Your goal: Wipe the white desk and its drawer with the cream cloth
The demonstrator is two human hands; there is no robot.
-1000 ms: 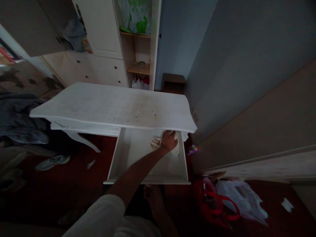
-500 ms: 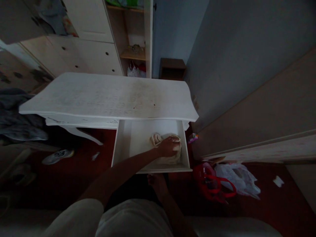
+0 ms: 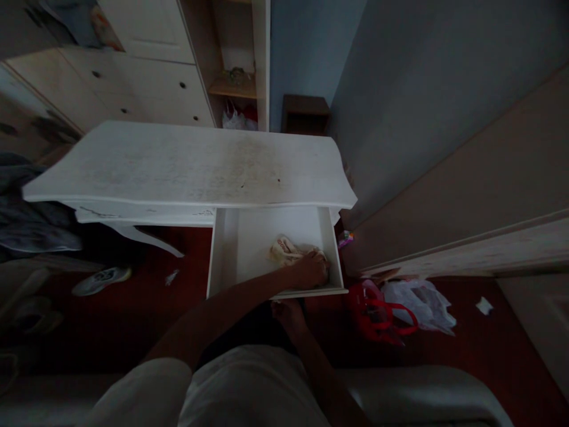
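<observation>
My left hand (image 3: 312,270) reaches into the pulled-out drawer (image 3: 216,252) and is closed over a cream cloth (image 3: 284,248) with reddish lettering. The cloth lies bunched against the drawer floor in the front right corner, partly covered by the hand. Just below the drawer's front edge is my right hand (image 3: 290,317), its fingers curled inward. What those fingers hold, if anything, is too dark to make out. The drawer belongs to a white table (image 3: 178,160) with a stained, scuffed top.
A red bag (image 3: 373,314) and a white plastic bag (image 3: 420,302) lie on the floor at the right. A shoe (image 3: 102,281) lies to the left, near the table leg (image 3: 146,238). Behind the table stands a white cabinet (image 3: 142,77); a wall panel (image 3: 422,130) rises on the right.
My left hand has slid with the cloth toward the drawer's front right corner, bunching it differently. The right hand is now closer to the drawer front. The view has shifted slightly.
</observation>
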